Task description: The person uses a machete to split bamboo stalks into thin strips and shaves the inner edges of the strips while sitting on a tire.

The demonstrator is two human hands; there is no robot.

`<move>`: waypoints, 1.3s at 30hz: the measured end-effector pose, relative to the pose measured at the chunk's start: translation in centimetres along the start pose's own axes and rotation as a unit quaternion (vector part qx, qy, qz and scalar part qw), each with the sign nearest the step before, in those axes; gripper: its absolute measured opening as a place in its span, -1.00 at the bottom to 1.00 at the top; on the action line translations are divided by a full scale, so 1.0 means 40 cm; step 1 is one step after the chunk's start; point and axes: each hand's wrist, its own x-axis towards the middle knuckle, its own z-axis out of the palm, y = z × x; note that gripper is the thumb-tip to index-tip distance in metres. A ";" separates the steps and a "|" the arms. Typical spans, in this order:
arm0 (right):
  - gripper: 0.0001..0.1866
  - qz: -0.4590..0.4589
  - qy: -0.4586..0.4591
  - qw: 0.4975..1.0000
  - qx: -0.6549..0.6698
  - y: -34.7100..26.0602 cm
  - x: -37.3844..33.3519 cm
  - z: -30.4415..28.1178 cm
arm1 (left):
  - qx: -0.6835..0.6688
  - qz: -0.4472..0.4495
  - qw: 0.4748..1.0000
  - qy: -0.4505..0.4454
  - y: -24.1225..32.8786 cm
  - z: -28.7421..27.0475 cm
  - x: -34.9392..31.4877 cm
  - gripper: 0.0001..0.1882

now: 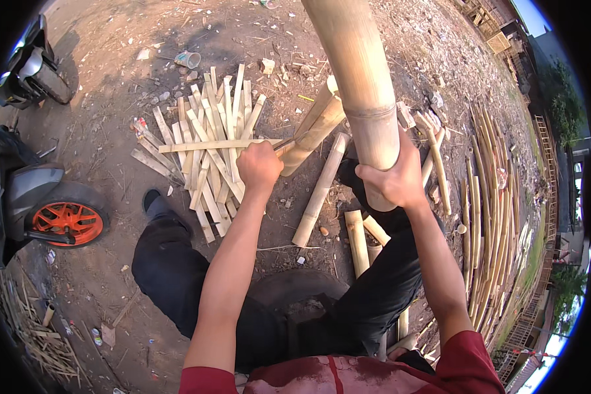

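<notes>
My right hand [400,176] is wrapped round the lower end of a thick bamboo section [368,75], which is raised and reaches past the top edge of the picture. My left hand [260,164] is closed in a fist on the handle of a knife, mostly hidden by the fingers. The knife's dark blade [294,140] lies against a standing bamboo piece [318,121] that looks split down its length. Left of the fist is a pile of flat bamboo strips [203,164], with one strip [210,146] lying across it.
A cut bamboo length [320,190] lies beside the standing piece, with short bamboo pieces [357,243] near my right leg. Long bamboo poles [486,217] lie at the right. A motorbike wheel [69,222] stands at the left. A tyre [295,289] is between my legs.
</notes>
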 end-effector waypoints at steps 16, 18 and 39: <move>-0.19 -0.138 0.077 0.975 -0.154 -0.030 -0.133 -0.037 | -0.057 0.044 0.996 0.053 0.046 0.037 -0.014 -0.64; -0.19 -0.056 0.010 0.973 -0.224 0.048 -0.117 -0.020 | -0.033 0.018 0.999 -0.010 0.043 0.023 0.004 -0.62; -0.23 0.114 -0.057 0.935 -0.330 0.232 0.020 -0.012 | -0.003 0.071 0.997 -0.002 0.162 0.039 0.021 -0.83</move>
